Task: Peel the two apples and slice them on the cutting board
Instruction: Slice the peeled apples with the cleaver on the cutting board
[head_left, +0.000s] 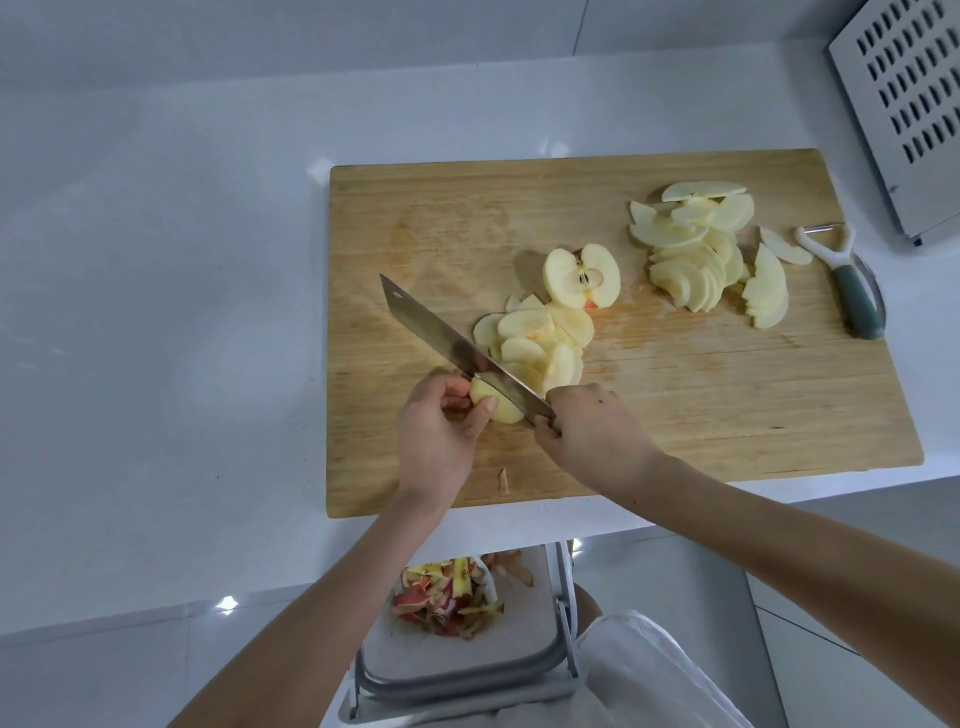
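On the wooden cutting board (701, 405), my left hand (441, 431) holds a small peeled apple piece (496, 402) with curled fingers. My right hand (592, 431) grips the handle of a cleaver (447, 343), whose blade rests across that piece. Just past the blade lies a heap of fresh slices (535, 338). A peeled apple half (582, 278) lies cut face up behind them. A larger pile of slices (701, 249) sits at the board's back right.
A white-and-green peeler (852, 280) lies at the board's right edge. A perforated grey panel (904, 114) stands at the far right. Below the white counter (156, 312), a bin (457, 649) holds red and yellow peels (449, 597). A peel scrap (503, 480) lies near the board's front edge.
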